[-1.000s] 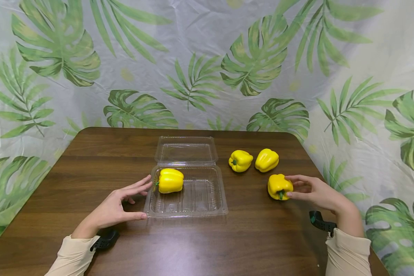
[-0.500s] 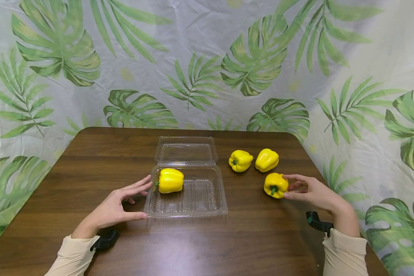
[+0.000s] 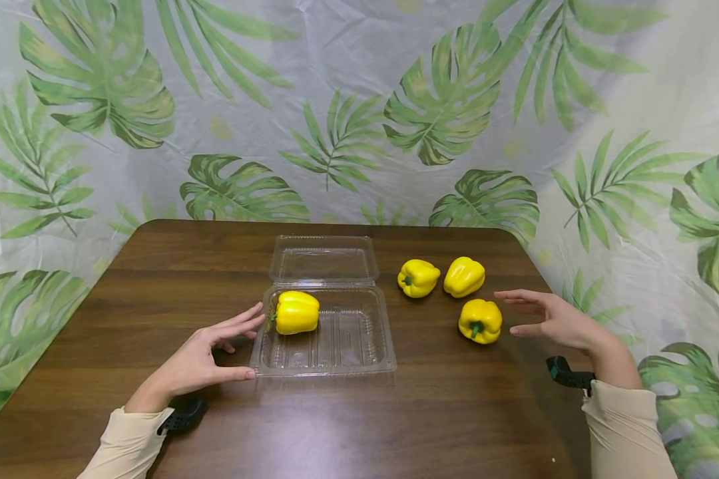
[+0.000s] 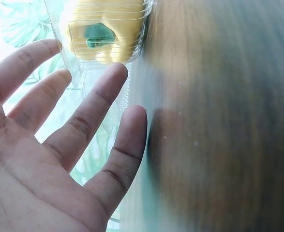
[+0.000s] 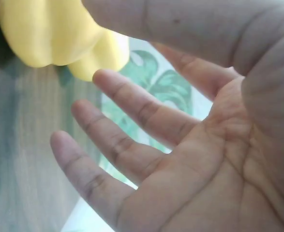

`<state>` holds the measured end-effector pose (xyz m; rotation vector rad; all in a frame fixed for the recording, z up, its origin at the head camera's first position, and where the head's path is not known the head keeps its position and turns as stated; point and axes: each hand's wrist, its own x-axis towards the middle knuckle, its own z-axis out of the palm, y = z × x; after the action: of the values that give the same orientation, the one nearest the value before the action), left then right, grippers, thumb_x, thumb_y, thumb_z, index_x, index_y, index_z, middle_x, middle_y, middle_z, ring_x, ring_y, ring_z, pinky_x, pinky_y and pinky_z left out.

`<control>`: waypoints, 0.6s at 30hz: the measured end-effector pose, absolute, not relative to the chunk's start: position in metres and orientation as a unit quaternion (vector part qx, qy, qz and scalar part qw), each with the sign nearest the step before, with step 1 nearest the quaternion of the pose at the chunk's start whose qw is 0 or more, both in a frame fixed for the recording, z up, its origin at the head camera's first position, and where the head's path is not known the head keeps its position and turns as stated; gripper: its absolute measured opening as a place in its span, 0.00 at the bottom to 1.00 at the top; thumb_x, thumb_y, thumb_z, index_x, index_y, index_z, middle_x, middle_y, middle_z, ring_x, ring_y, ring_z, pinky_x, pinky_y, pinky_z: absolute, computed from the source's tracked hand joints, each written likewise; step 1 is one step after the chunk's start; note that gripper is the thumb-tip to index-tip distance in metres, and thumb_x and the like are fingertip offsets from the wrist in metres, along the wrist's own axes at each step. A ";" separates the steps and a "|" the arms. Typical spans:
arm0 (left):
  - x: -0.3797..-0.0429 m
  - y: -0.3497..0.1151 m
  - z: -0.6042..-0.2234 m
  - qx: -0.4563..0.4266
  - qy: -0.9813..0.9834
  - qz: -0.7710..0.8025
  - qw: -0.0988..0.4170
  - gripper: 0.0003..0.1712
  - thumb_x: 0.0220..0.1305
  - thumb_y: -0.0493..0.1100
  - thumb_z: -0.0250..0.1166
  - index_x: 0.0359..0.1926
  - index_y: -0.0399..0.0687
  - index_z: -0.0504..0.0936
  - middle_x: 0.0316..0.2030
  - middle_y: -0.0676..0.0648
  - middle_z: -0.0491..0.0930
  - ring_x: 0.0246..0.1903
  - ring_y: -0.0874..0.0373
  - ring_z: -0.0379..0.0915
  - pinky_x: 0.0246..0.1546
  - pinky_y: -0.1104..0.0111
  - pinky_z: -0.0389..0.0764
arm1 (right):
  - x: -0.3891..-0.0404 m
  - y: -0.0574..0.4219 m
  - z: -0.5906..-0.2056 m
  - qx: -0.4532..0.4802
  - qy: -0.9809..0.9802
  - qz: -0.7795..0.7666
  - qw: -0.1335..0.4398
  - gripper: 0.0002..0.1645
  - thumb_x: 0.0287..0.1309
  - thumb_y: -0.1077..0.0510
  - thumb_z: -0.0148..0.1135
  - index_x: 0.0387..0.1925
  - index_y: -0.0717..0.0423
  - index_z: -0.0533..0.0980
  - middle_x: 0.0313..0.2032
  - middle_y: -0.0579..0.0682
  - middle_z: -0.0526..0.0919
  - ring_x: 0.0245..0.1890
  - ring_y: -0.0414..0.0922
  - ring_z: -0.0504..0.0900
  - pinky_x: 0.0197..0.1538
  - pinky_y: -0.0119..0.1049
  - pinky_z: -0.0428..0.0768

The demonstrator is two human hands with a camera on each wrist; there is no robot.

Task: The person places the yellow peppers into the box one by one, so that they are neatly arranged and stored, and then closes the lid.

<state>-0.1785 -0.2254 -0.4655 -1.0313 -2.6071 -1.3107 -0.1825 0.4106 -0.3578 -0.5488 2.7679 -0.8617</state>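
Observation:
A clear plastic clamshell container (image 3: 350, 342) lies on the table with its lid (image 3: 323, 263) folded back. One yellow bell pepper (image 3: 297, 313) sits in its left part, stem toward the left. My left hand (image 3: 198, 359) is at the container's left side, fingertips and thumb at the rim, fingers spread. The left wrist view shows the pepper's green stem (image 4: 98, 36) through the plastic wall. Right of the container, my right hand (image 3: 560, 324) is spread and holds nothing, a small gap from the nearest bell pepper (image 3: 480, 322), which stands stem toward me.
Behind that pepper, two more yellow bell peppers (image 3: 418, 278) lie side by side near the back right. The brown wooden table (image 3: 359, 426) ends at a leaf-print cloth (image 3: 335, 120) hanging behind it. Each wrist wears a black band.
My right hand shifted the nearest pepper slightly left, then let go and drew back to the right. The left hand and container have stayed in place.

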 end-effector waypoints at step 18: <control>-0.178 -0.225 -0.465 -0.326 -0.843 -0.426 0.018 0.49 0.57 0.47 0.84 0.77 0.48 0.74 0.81 0.41 0.65 0.58 0.63 0.83 0.47 0.65 0.84 | -0.208 0.399 -0.365 -0.217 0.894 -0.341 0.194 0.53 0.55 0.66 0.76 0.80 0.63 0.63 0.79 0.70 0.65 0.77 0.77 0.62 0.69 0.76 0.68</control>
<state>-0.1781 -0.2255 -0.4650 -1.0138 -2.6197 -1.3244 -0.2082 0.3990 -0.3647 -0.6082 2.5067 -0.9577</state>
